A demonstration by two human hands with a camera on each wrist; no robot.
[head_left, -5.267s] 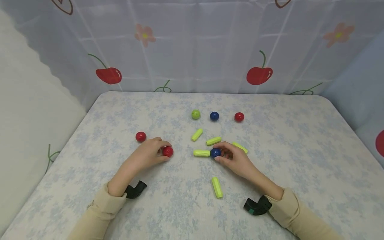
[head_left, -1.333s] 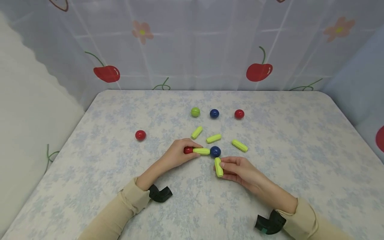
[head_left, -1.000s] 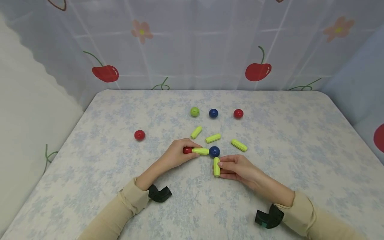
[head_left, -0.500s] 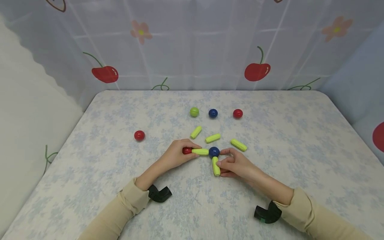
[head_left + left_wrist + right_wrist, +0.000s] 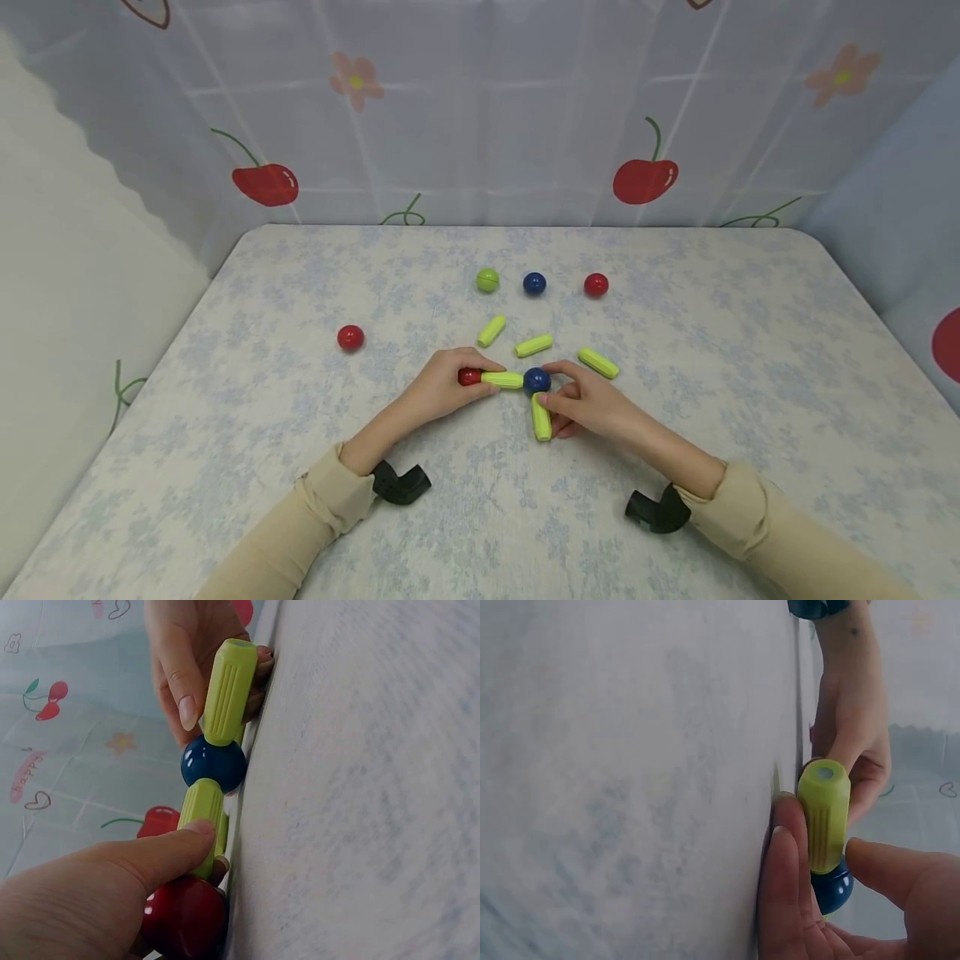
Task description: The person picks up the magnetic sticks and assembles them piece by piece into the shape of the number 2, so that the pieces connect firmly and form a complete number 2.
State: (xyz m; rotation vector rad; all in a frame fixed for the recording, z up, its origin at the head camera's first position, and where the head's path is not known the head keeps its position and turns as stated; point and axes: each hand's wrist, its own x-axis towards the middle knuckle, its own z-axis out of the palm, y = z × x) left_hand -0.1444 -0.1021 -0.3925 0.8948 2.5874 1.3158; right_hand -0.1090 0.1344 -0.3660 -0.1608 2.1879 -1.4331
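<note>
My left hand (image 5: pixel 442 381) pinches a yellow-green magnetic stick (image 5: pixel 504 380) between thumb and fingers. A red ball (image 5: pixel 185 918) sits at that stick's near end, partly hidden by the hand. The other end meets a blue ball (image 5: pixel 537 381). My right hand (image 5: pixel 588 402) is curled about the blue ball, index finger at its far side and thumb at its near side. From this ball a second magnetic stick (image 5: pixel 542 418) points toward me. In the right wrist view its free end shows a grey disc, and other fingers (image 5: pixel 782 885) lie alongside it.
Three more magnetic sticks lie loose beyond the hands, one stick (image 5: pixel 598 362) at the right. Behind them stand a green ball (image 5: pixel 487 280), a blue ball (image 5: pixel 535 284) and a red ball (image 5: pixel 596 285). Another red ball (image 5: pixel 350 337) rests at left on the flowered table (image 5: pixel 300 275).
My left hand brought the red ball to the first stick. My right hand picked up the second stick, set it against the blue ball, then shifted its fingers up to the ball.
</note>
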